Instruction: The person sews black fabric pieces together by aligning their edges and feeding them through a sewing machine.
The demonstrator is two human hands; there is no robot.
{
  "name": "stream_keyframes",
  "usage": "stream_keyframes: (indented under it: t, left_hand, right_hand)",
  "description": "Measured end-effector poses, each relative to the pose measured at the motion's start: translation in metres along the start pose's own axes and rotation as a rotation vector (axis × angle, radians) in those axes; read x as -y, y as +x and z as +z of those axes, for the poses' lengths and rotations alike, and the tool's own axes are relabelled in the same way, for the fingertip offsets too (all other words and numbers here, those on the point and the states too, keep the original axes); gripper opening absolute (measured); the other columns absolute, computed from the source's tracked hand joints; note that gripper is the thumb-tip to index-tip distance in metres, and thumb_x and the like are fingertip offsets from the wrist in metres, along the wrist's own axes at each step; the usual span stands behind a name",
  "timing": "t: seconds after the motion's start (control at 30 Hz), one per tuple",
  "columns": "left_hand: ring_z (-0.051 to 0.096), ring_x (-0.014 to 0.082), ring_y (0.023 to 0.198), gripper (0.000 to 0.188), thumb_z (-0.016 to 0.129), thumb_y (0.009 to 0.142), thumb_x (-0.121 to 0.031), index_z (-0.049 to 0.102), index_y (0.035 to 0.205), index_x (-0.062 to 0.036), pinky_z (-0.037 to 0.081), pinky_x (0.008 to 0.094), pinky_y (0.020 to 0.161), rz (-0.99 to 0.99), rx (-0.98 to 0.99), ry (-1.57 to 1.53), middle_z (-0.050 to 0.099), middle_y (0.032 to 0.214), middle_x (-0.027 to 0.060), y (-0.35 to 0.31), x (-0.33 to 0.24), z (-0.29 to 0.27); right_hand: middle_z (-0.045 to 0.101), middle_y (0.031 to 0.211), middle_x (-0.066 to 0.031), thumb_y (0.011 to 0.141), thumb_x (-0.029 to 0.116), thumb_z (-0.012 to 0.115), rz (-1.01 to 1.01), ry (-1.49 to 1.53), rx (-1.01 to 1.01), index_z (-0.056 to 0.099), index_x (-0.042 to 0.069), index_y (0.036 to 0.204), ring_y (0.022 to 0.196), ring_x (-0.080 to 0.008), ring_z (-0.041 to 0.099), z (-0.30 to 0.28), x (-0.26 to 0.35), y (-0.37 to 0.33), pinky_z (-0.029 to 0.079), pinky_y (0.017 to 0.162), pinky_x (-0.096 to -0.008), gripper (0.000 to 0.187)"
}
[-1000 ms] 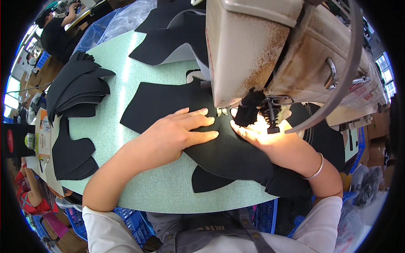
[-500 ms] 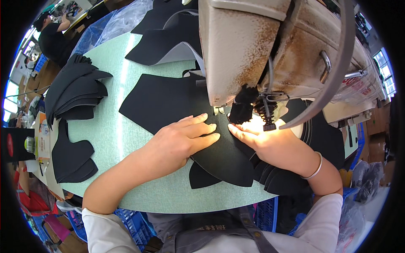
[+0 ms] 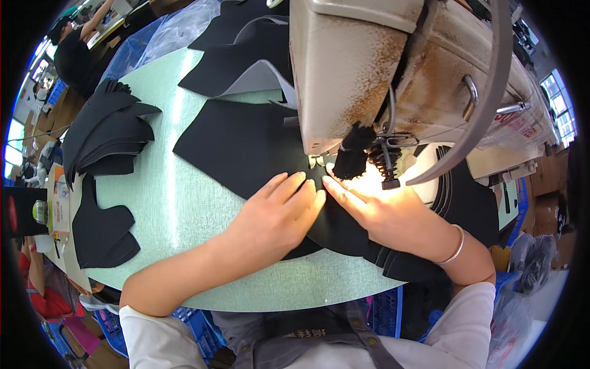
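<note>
A black fabric panel lies flat under the head of a sewing machine, near the small metal presser foot. My left hand presses on the panel just left of and nearer than the foot, fingers stretched out and flat. From the right, my right hand rests on the same panel, its fingertips close to the foot and to my left fingertips. Those right fingers look extended, though bright lamp light and a black fuzzy part of the machine hide some of them. Neither hand grasps anything visible.
Black cut pieces are stacked at the left, with more below. Larger grey-backed black pieces lie beyond the panel. Further black layers sit under my right forearm. A curved grey bar arches beside the machine. Another person is at far left.
The panel has slid away from me under the foot. My left hand has moved rightward, closer to the right one, which has shifted slightly left. The far person's arm is raised higher.
</note>
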State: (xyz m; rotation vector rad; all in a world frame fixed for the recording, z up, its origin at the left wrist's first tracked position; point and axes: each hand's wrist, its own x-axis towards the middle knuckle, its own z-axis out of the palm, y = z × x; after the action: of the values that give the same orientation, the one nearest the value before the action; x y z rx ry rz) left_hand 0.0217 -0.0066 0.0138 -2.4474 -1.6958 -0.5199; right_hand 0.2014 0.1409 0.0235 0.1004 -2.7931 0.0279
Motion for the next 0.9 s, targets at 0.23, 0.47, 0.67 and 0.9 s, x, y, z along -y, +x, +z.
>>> stream_keyframes:
  t: [0.23, 0.47, 0.67, 0.9]
  left_hand:
    - [0.061, 0.0305, 0.111, 0.037, 0.062, 0.074, 0.002, 0.064, 0.11, -0.0006, 0.054, 0.0353, 0.091, -0.08, 0.108, -0.307, 0.064, 0.11, 0.0117, -0.007, 0.02, -0.008]
    - [0.061, 0.0298, 0.11, 0.039, 0.064, 0.071, 0.002, 0.065, 0.109, -0.0002, 0.055, 0.035, 0.089, -0.077, 0.073, -0.288, 0.064, 0.11, 0.0109, 0.001, 0.019, -0.004]
    - [0.061, 0.0288, 0.108, 0.039, 0.064, 0.072, -0.005, 0.063, 0.11, 0.0016, 0.051, 0.0369, 0.094, -0.087, 0.002, -0.084, 0.063, 0.106, 0.012, 0.002, 0.002, 0.006]
    - [0.062, 0.0275, 0.103, 0.033, 0.062, 0.073, -0.006, 0.064, 0.105, 0.0011, 0.052, 0.036, 0.091, -0.055, -0.018, -0.215, 0.064, 0.104, 0.0113, -0.004, 0.012, 0.003]
  right_hand:
    - [0.06, 0.075, -0.0082, 0.08, 0.014, 0.064, 0.027, -0.007, 0.118, 0.063, 0.003, 0.088, 0.062, -0.0245, 0.061, 0.01, -0.02, -0.013, 0.049, 0.061, -0.0349, 0.014]
    - [0.063, 0.077, -0.0096, 0.079, 0.022, 0.069, 0.094, 0.041, 0.092, 0.066, 0.009, 0.086, 0.065, -0.0274, 0.06, 0.003, -0.046, -0.018, 0.049, 0.063, -0.0376, 0.015]
    - [0.061, 0.078, -0.0068, 0.077, 0.014, 0.063, 0.001, -0.039, -0.002, 0.066, 0.007, 0.084, 0.07, -0.0219, 0.062, -0.003, -0.014, 0.001, 0.049, 0.062, -0.0359, 0.01]
    - [0.056, 0.075, -0.006, 0.077, 0.014, 0.065, 0.016, -0.07, 0.192, 0.063, 0.006, 0.085, 0.068, -0.0212, 0.061, -0.004, -0.01, -0.008, 0.049, 0.062, -0.0353, 0.011]
